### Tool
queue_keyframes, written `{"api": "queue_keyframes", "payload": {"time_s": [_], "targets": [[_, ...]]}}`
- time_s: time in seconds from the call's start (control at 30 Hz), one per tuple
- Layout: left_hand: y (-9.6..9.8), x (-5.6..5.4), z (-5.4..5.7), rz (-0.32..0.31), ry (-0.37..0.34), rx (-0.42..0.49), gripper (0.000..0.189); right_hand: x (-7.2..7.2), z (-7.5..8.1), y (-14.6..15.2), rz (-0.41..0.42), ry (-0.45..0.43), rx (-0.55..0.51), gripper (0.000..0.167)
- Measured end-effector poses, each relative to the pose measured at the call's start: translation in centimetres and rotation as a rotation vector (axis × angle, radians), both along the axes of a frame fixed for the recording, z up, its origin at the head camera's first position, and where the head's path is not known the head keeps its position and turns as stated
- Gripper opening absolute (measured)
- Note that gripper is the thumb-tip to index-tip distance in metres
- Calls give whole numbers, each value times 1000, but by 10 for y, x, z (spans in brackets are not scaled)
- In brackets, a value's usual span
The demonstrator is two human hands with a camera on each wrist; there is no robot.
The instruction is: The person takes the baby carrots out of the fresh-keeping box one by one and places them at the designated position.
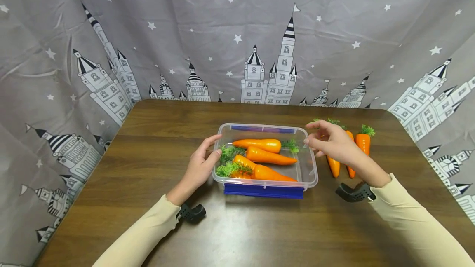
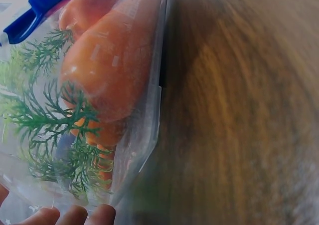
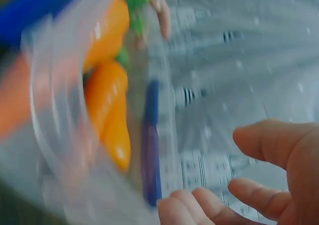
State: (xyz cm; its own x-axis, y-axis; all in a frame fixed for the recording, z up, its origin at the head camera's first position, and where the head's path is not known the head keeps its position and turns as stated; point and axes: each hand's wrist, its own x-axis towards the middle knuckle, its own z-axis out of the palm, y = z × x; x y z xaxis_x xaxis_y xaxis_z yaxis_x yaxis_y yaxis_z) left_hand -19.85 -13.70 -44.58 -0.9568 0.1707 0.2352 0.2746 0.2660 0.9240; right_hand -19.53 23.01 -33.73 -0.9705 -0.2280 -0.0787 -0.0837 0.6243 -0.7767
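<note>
A clear plastic box with blue side clips stands on the table. Inside lie several orange toy carrots with green leafy tops, pointing different ways. My left hand is at the box's left end, its fingers and thumb touching the rim; in the left wrist view only its fingertips show, beside the end wall. At the right end, my right hand is by the rim with fingers loosely bent and nothing held. The right wrist view is blurred but shows the right thumb apart from the fingers.
More toy carrots lie on the wooden table right of the box, partly hidden by my right hand and wrist. A grey curtain printed with castles and stars hangs behind the table. Black straps are on both wrists.
</note>
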Motion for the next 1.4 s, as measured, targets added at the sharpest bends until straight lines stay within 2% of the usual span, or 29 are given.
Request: {"api": "queue_keyframes", "payload": {"time_s": [0.1, 0.27, 0.53, 0.67, 0.8, 1.0, 1.4], "targets": [[0, -1, 1, 5, -4, -2, 45, 3, -2, -16, 88, -36, -19, 49], [0, -1, 0, -1, -4, 4, 46, 1, -14, -35, 233, -62, 7, 48], [-1, -1, -2, -2, 2, 3, 46, -7, -32, -52, 412, -67, 152, 51], [-1, -1, -1, 1, 2, -9, 46, -10, -40, -60, 501, -132, 186, 53], [-1, 0, 0, 5, -5, -16, 46, -11, -47, -67, 560, -144, 230, 54], [0, -2, 0, 3, 5, -8, 46, -10, -49, -69, 557, -116, 269, 55], [1, -2, -1, 27, -1, -16, 46, -13, -52, -68, 475, -68, 279, 58]]}}
